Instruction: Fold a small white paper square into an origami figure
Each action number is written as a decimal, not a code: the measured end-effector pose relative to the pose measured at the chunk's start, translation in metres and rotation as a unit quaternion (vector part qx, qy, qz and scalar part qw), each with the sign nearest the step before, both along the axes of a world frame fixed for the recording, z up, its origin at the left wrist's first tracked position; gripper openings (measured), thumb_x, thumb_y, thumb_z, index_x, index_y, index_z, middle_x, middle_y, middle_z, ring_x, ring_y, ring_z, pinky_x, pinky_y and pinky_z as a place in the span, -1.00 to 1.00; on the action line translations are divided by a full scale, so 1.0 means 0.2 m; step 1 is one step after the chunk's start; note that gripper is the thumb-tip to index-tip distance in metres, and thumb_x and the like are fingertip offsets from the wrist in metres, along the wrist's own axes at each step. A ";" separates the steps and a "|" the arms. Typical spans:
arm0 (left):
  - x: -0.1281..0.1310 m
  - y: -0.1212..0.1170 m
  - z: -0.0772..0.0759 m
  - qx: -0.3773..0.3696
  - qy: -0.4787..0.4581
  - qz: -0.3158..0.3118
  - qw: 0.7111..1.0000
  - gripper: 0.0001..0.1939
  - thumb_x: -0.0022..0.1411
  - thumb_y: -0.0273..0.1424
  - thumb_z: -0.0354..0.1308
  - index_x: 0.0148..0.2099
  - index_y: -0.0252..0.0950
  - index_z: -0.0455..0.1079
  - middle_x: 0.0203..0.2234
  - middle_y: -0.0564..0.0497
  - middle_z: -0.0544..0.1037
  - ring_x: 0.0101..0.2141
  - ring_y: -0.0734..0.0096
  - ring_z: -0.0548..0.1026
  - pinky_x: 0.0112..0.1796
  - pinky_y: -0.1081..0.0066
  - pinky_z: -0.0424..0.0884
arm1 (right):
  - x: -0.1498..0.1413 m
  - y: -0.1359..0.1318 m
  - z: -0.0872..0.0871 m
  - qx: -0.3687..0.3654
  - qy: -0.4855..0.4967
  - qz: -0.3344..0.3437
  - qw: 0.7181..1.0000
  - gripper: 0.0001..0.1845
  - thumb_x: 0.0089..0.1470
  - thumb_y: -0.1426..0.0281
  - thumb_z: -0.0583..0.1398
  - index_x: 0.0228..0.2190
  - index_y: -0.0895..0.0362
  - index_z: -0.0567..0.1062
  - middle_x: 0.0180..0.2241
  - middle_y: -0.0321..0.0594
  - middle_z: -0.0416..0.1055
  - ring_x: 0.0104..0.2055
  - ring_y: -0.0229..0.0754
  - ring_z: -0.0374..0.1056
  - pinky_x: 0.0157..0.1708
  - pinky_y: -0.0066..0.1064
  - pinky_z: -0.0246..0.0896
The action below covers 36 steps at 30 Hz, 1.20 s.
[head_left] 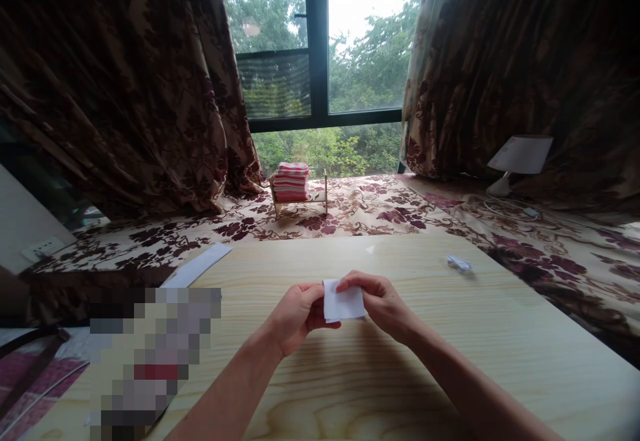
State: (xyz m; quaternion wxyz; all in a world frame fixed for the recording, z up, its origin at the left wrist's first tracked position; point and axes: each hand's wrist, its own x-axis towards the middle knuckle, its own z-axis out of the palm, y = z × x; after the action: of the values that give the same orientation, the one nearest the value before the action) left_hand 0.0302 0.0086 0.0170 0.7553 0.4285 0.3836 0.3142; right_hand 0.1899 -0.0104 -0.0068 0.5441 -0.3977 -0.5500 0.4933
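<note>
A small white square of folded paper (344,302) is held just above the wooden table, between my two hands. My left hand (299,314) pinches its left edge, thumb at the upper corner and fingers behind and below. On the other side, my right hand (383,300) grips the right edge, with a finger or thumb lying across the top of its face. Parts of the fingers behind the paper are hidden. A small folded white paper piece (459,264) rests apart from both hands, toward the table's far right.
The light wooden table (250,274) ends before a flower-patterned ledge cover (360,211). A small rack (327,194) holding stacked red-and-white cloths (291,182) stands there. A lamp (520,154) is at right. White paper (200,264) and a blurred-out item (155,361) lie left.
</note>
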 end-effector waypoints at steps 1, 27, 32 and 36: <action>0.00 0.00 0.00 0.000 -0.002 0.000 1.000 -0.78 0.01 -0.38 0.17 -0.32 -0.43 0.51 -0.56 -0.04 0.50 -0.51 0.47 0.40 -0.47 0.44 0.42 | 0.00 0.00 0.00 0.001 -0.001 0.000 1.000 -0.82 -0.18 0.44 0.12 -0.52 0.15 0.54 -0.48 -0.29 0.31 -0.50 -0.31 0.18 -0.53 -0.48 0.03; 0.00 0.01 -0.02 0.000 -0.029 0.016 0.999 -0.69 0.11 -0.25 0.09 -0.31 -0.42 0.48 -0.51 -0.08 0.52 -0.50 0.41 0.43 -0.51 0.42 0.42 | 0.02 0.01 -0.03 0.043 -0.048 -0.014 0.998 -0.80 -0.12 0.46 0.08 -0.57 0.14 0.52 -0.46 -0.27 0.31 -0.49 -0.32 0.18 -0.55 -0.49 0.01; 0.01 0.00 -0.03 0.056 0.032 0.046 0.997 -0.70 -0.07 -0.25 0.29 -0.36 -0.40 0.50 -0.60 0.03 0.45 -0.57 0.54 0.33 -0.56 0.53 0.27 | 0.01 0.02 -0.03 0.026 -0.042 -0.013 0.999 -0.79 -0.12 0.41 0.13 -0.39 0.13 0.53 -0.44 -0.26 0.38 -0.45 -0.27 0.24 -0.51 -0.47 0.09; 0.01 0.00 -0.04 0.067 0.035 0.078 0.994 -0.68 -0.09 -0.24 0.29 -0.36 -0.41 0.52 -0.62 0.04 0.43 -0.57 0.54 0.31 -0.54 0.51 0.24 | 0.01 0.02 -0.02 -0.025 -0.023 -0.019 0.999 -0.65 -0.09 0.27 0.20 -0.22 0.16 0.47 -0.50 -0.30 0.39 -0.53 -0.32 0.20 -0.54 -0.47 0.09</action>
State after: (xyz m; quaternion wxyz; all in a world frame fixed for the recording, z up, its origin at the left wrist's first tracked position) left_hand 0.0325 0.0095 0.0090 0.6841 0.4573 0.4203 0.3823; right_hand 0.1920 -0.0055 -0.0116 0.5307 -0.4325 -0.5423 0.4871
